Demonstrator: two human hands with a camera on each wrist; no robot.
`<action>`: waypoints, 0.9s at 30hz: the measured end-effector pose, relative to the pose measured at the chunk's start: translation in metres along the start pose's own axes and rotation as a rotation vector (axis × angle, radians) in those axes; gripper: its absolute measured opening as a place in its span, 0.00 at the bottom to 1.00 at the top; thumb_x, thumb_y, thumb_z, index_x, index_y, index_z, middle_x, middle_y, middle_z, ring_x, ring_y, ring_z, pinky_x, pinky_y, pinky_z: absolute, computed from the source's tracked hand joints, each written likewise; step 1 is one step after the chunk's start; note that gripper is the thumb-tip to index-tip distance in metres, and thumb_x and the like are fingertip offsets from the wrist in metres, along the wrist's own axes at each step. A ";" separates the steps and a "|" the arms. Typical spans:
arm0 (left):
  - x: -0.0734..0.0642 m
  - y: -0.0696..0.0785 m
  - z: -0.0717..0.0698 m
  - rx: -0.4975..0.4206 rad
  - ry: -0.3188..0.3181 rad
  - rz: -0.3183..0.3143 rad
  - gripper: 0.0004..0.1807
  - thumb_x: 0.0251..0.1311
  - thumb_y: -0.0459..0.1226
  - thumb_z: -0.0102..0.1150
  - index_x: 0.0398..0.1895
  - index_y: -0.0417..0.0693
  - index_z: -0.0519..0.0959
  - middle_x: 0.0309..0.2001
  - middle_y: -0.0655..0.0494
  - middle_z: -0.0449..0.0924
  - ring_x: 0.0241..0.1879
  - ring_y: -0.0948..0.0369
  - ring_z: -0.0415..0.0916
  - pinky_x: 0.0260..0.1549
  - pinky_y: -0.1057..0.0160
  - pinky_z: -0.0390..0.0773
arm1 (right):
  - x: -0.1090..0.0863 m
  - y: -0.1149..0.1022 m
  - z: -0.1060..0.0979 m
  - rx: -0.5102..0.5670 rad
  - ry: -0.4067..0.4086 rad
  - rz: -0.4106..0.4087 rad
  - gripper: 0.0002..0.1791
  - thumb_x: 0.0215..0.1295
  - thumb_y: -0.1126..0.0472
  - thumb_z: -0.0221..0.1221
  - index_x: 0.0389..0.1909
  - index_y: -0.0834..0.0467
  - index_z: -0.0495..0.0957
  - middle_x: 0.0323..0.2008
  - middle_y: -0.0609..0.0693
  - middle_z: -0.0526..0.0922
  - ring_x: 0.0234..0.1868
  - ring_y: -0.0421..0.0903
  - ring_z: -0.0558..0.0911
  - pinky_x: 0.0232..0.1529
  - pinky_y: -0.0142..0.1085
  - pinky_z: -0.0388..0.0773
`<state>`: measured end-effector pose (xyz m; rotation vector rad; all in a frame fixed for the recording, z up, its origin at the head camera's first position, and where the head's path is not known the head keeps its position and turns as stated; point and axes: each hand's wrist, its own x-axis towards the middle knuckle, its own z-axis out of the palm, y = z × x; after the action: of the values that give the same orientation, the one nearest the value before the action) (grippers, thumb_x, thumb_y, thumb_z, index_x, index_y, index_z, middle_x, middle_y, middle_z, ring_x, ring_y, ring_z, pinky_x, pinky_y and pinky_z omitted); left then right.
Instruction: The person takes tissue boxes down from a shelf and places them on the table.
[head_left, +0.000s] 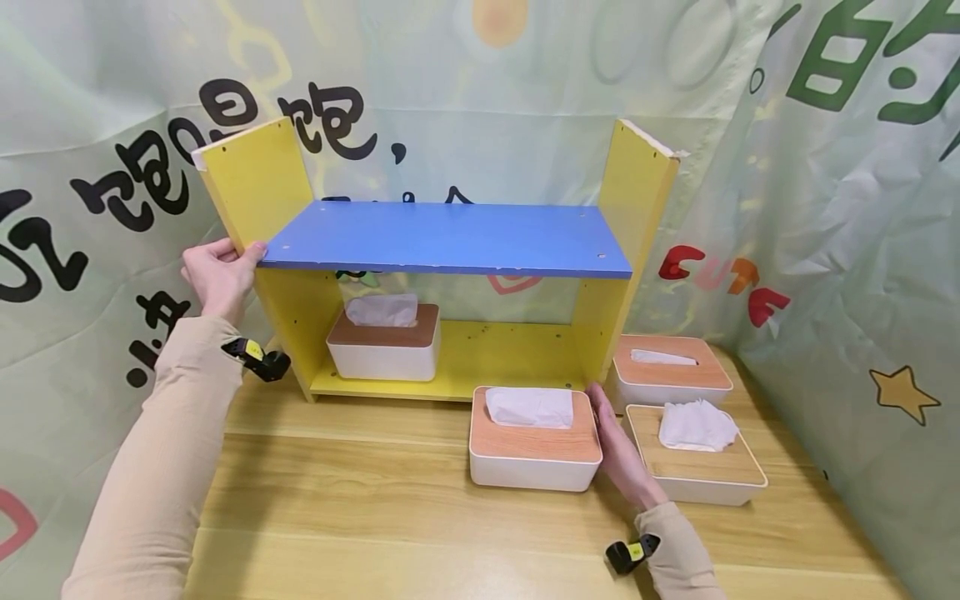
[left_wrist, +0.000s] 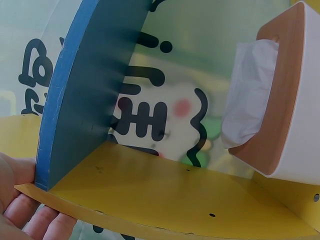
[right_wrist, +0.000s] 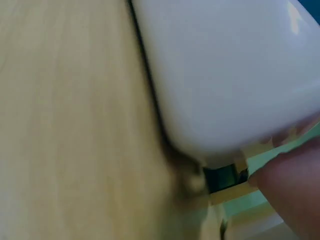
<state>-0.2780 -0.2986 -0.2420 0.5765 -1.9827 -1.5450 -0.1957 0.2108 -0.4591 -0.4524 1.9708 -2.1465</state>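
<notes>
Left hand: grips the front edge of the shelf unit's left yellow side panel, thumb on the front face near the corner of the blue board, fingers curled round behind. The left wrist view shows fingers under the panel edge.
Right hand: lies flat along the right side wall of the nearest tissue box, fingers straight and pointing toward the shelf, palm against the box. Not wrapped round it. In the right wrist view only a blurred fingertip shows beside the white wall.
Nearest tissue box: white body, wooden lid, tissue poking out of the slot. Sits on the table just in front of the shelf's bottom board, right of centre.
Shelf unit: yellow sides and bottom, blue board as the upper shelf. Stands upright at the back of the table, against the printed backdrop.
Box in shelf: same kind, on the bottom board at its left end, under the blue board.
Other boxes: one just right of the shelf's right panel; another in front of it, close beside the right hand.
Table: light wood grain.
Backdrop: pale green cloth with dark characters, coloured letters, a yellow star.
</notes>
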 end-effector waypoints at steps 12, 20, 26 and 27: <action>0.001 0.001 0.000 0.021 -0.003 -0.013 0.28 0.61 0.43 0.67 0.65 0.47 0.77 0.14 0.90 0.72 0.62 0.76 0.73 0.57 0.75 0.77 | 0.002 -0.031 0.006 -0.359 0.141 -0.099 0.31 0.83 0.50 0.34 0.78 0.62 0.52 0.80 0.64 0.44 0.80 0.65 0.42 0.75 0.69 0.35; 0.001 0.001 0.001 0.037 -0.004 -0.022 0.28 0.62 0.43 0.67 0.65 0.47 0.77 0.54 0.58 0.82 0.76 0.77 0.42 0.62 0.74 0.73 | 0.010 -0.054 0.012 -0.537 0.071 -0.258 0.23 0.80 0.61 0.44 0.70 0.66 0.67 0.72 0.63 0.62 0.73 0.60 0.60 0.66 0.18 0.57; 0.000 0.001 0.001 0.016 0.003 -0.011 0.28 0.61 0.43 0.68 0.64 0.46 0.78 0.41 0.71 0.87 0.75 0.75 0.52 0.62 0.74 0.73 | 0.020 -0.075 0.020 -0.593 -0.011 -0.230 0.25 0.78 0.60 0.51 0.71 0.63 0.67 0.71 0.62 0.65 0.73 0.63 0.63 0.71 0.24 0.64; 0.000 0.000 0.000 0.012 0.005 -0.007 0.28 0.61 0.43 0.68 0.64 0.46 0.78 0.35 0.77 0.86 0.75 0.74 0.52 0.62 0.74 0.72 | 0.023 -0.078 0.022 -0.602 -0.020 -0.220 0.25 0.77 0.59 0.52 0.71 0.62 0.67 0.71 0.62 0.65 0.73 0.63 0.63 0.73 0.31 0.65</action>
<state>-0.2786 -0.2984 -0.2416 0.5920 -1.9889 -1.5354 -0.2043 0.1900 -0.3777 -0.8057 2.6454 -1.5959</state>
